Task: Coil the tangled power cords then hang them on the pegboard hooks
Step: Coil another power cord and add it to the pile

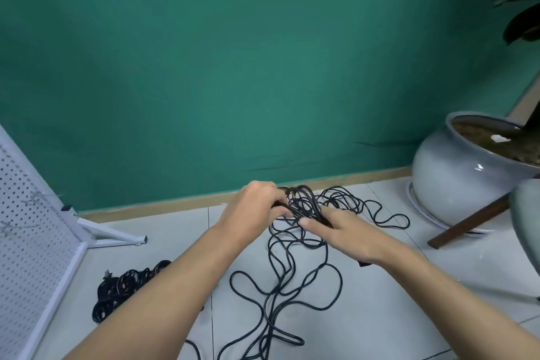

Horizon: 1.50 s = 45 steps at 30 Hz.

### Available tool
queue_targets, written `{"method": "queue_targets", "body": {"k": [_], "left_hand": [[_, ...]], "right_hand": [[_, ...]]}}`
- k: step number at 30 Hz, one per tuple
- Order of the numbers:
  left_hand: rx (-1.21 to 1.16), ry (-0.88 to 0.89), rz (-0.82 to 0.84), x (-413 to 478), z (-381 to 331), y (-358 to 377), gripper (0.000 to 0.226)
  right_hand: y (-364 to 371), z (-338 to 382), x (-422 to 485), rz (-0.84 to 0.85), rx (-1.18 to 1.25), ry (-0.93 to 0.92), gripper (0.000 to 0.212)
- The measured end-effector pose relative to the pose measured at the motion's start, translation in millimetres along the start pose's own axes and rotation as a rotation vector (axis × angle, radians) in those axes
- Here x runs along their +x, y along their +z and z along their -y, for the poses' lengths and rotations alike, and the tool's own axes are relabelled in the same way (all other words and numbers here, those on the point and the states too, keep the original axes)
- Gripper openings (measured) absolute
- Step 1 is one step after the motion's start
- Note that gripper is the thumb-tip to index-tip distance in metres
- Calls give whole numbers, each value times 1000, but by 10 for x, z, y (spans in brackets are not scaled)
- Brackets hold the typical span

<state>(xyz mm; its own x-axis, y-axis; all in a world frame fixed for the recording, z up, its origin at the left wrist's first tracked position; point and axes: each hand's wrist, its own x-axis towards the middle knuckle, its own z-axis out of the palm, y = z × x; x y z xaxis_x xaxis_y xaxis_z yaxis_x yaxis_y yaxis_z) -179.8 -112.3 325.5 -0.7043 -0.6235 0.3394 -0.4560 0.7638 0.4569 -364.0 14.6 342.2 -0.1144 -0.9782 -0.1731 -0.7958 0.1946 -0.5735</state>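
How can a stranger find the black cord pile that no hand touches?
Find the white perforated metal pegboard at left. Beside its foot lies a dense black cord heap. Unlike the loose looping black cord nearby, it is compact.

Behind the grip, plain teal-green wall (263, 67), creased low down. Along its foot, light wooden skirting strip (175, 203). Beneath the grip and all round, pale grey glossy floor tiles (409, 286). Well to the right of the grip, round glossy grey-blue ceramic plant pot (455, 178) holding brown soil (491, 140), on a white saucer (418, 207). High above to the right, broad dark green leaves (523, 23). Crossing in front of the pot, slanted dark brown wooden chair leg (467, 222) under a grey-green seat edge (526, 213).
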Motion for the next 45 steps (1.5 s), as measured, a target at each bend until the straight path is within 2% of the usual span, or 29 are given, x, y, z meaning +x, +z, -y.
{"method": "queue_targets", "body": {"k": [2, 5, 9, 13, 15, 18, 21, 23, 26, 29, 35, 39, 41, 45], "left_hand": [[18, -63, 18, 40, 9, 10, 20], [-31, -103, -13, 77, 50, 24, 28], [-102, -120, 5, 65, 149, 36, 29], [-138, -146, 119, 8, 409, 39, 17], [-82, -121, 161, -20, 480, 50, 22], [-77, -176, 90, -39, 494, 28, 21], [-91, -282, -25, -11, 417, 26, 33], [-241, -349, -84, 7, 262, 37, 27], [-526, -503, -108, 30, 50, 22, 23], [-710, -609, -102, 43, 1, -36, 23], [-1020, -771, -171, 22, 22, 68, 25], [-1105, -850, -189, 54, -6, 105, 24], [-1117, -856, -178, 60, -8, 126, 24], [-1045, -733, -87, 68, -20, 143, 30]], "right_hand": [[25, -32, 75, 15, -2, -29, 45], [63, -138, 189, 14, 154, -19, 39], [80, -182, 268, 33, 245, -21, 28], [38, -238, 334, -45, 155, -68, 35], [19, -254, 351, -69, 107, -102, 38], [13, -252, 358, -56, 113, -119, 37], [50, -269, 347, -12, 92, -103, 33], [105, -260, 332, 3, 79, -109, 29], [149, -244, 347, -100, 38, -152, 23], [159, -294, 395, -179, 71, -214, 16], [300, -246, 428, -231, 142, -294, 15], [371, -209, 479, -182, 191, -280, 20], [393, -231, 499, -131, 160, -253, 13], [326, -298, 518, -117, 179, -203, 9]]}}
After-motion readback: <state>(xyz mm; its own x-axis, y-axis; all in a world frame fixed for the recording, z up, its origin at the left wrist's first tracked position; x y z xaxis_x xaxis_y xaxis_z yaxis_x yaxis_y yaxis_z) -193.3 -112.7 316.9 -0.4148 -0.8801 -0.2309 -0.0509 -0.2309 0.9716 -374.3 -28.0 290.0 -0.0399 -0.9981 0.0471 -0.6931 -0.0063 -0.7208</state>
